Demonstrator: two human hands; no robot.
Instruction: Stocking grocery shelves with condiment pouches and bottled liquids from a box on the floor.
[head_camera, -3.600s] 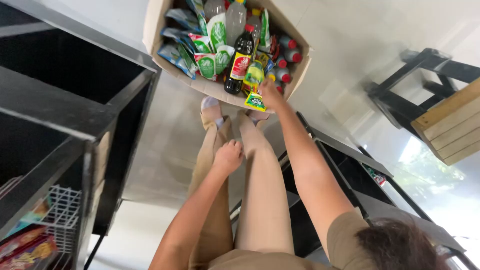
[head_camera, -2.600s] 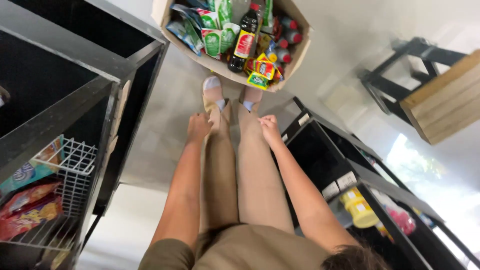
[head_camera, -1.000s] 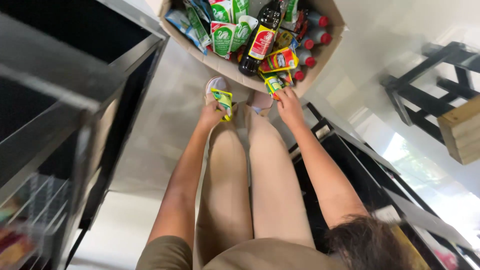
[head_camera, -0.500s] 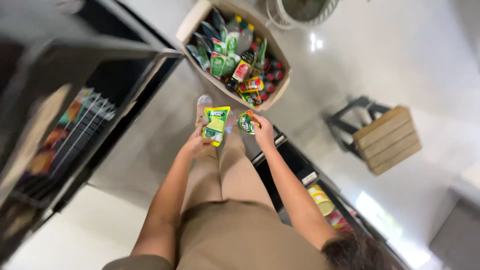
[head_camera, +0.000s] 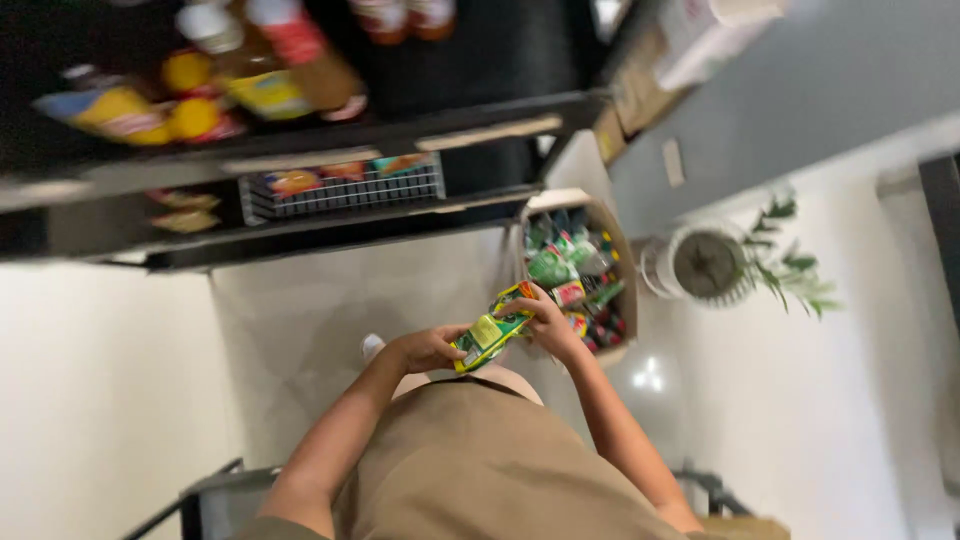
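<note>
Green-yellow snack packet (head_camera: 492, 332) at frame centre, pinched between left hand (head_camera: 425, 350) and right hand (head_camera: 548, 322), fingers curled around its ends, near cardboard box (head_camera: 612, 232) of bottles.

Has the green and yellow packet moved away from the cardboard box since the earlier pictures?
Yes. The green and yellow packet was inside the cardboard box; now both hands, left hand and right hand, hold it outside, above the person's lap.

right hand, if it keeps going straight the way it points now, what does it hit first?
The right hand reaches toward the open cardboard box of bottles and packets; the green and yellow snack packets are in its grip. Likely the box contents come first, though depth is unclear.
</note>
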